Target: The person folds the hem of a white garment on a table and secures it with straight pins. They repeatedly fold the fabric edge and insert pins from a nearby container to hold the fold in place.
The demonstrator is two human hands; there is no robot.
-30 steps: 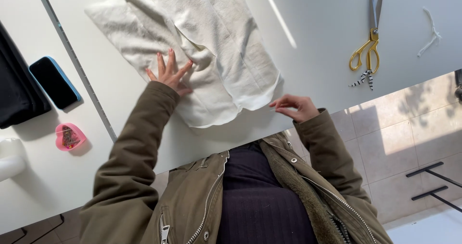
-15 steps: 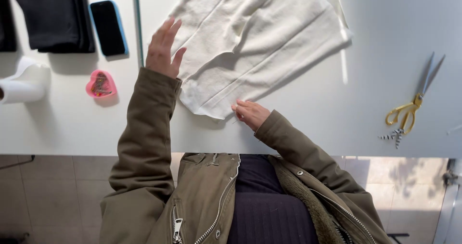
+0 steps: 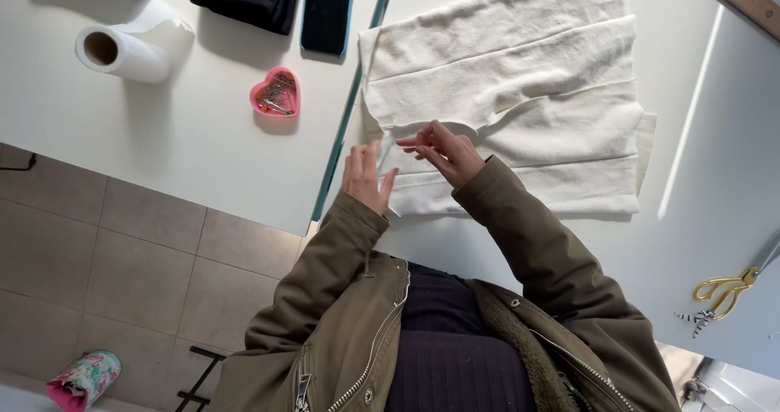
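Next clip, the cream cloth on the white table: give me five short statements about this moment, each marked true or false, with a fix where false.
1. Both hands, the left hand and the right hand, are at the near edge of the cream cloth. True.
2. The heart-shaped pink box lies on the cloth. False: it sits on the bare table, left of the cloth.
3. The gold-handled scissors are in the right hand. False: they lie on the table, far right.
4. A paper roll lies on its side. True.
5. The person wears an olive jacket. True.
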